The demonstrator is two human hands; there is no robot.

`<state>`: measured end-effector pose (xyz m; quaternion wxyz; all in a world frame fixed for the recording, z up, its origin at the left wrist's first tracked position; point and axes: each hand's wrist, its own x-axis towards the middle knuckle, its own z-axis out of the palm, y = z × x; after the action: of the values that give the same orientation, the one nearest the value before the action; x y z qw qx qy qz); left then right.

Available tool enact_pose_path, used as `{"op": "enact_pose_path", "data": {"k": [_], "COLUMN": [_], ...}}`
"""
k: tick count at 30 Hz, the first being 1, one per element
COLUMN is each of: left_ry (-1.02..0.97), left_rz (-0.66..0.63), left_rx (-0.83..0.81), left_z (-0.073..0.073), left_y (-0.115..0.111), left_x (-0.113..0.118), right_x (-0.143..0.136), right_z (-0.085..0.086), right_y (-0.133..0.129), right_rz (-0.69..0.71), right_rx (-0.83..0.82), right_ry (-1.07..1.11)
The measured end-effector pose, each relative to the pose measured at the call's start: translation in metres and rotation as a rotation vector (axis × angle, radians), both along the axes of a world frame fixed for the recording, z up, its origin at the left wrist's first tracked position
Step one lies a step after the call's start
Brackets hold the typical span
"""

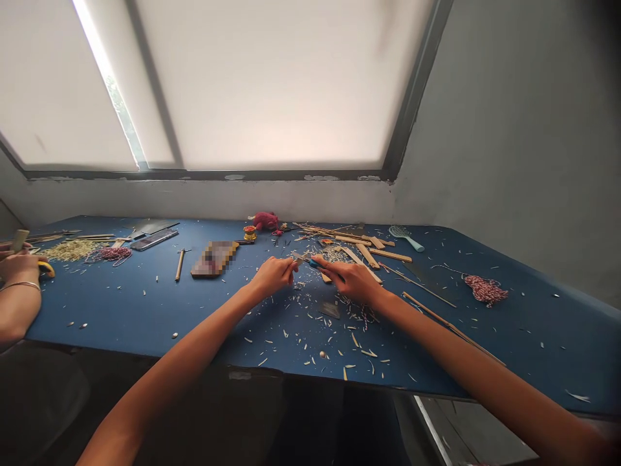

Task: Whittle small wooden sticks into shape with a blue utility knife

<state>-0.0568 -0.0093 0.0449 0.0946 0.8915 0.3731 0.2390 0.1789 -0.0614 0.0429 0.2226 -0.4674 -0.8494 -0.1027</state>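
Observation:
My left hand point(274, 275) is closed in a pinch above the middle of the blue table point(165, 314). What its fingertips hold is too small to make out. Just to its right, my right hand point(356, 281) grips a blue-handled tool point(314, 263) with a thin metal blade pointing toward the left fingertips. Pale wood shavings point(334, 255) are heaped beyond my hands and scattered below them. Near my right hand lie flat wooden strips point(367, 255) and a dark translucent piece point(330, 310).
A co-worker's hands point(22, 268) are at the far left, by another shavings pile point(72, 250). Around the table are a phone point(155, 239), a wooden stick point(180, 265), a pale green hairbrush point(407, 238), red-and-white string point(485, 290) and long thin sticks point(451, 327).

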Motion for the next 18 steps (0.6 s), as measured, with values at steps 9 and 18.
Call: {"op": "enact_pose_path", "data": {"k": [9, 18], "left_ry": [-0.108, -0.311], "left_rz": [-0.03, 0.07], "left_rx": [-0.101, -0.003], "left_z": [0.009, 0.013], "left_y": [-0.004, 0.003], "left_x": [-0.004, -0.024], "right_x": [0.048, 0.151], "right_z": [0.01, 0.025], "right_y": [0.029, -0.021], "right_rz": [-0.107, -0.507], "right_rx": [-0.074, 0.047], "right_ry": [-0.053, 0.097]}}
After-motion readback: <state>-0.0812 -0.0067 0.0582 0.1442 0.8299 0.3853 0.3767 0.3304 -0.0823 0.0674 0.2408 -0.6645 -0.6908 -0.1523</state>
